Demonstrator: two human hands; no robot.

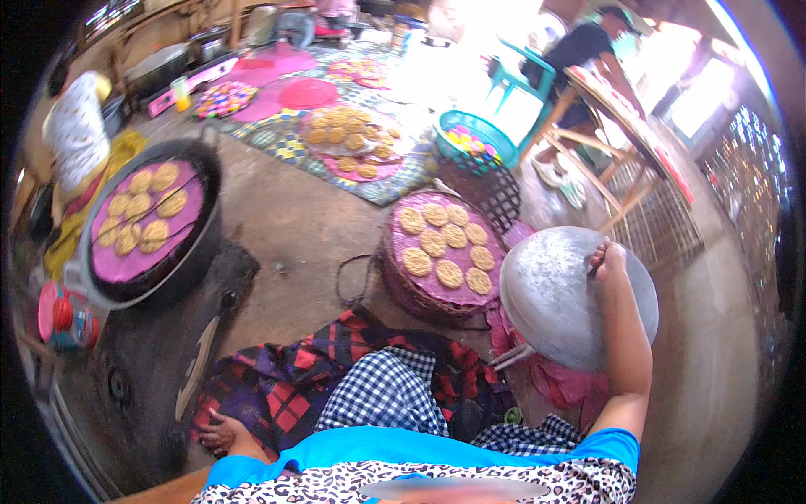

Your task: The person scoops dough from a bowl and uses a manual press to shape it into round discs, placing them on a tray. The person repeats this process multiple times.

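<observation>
My right hand (609, 259) grips the handle of a large round metal lid (554, 296), tilted to the right of a pink-covered round stand (409, 296). Flat, round golden pieces of food (433, 243) lie spread on that stand's top. My left hand (223, 433) is low at the left, fingers apart, beside a red and black plaid cloth (289, 365); whether it touches the cloth I cannot tell. To the left, a big deep metal pot (211, 246) holds a pink sheet with more of these pieces (154, 234), crossed by thin dark cords.
A patterned mat (277, 135) beyond bears pink sheets and piled golden pieces (352, 129). Near it stand a teal plastic basket (450, 135) and a teal chair (522, 69). One person (582, 53) is at a slanted wooden rack (620, 113); another person (79, 129) is at far left.
</observation>
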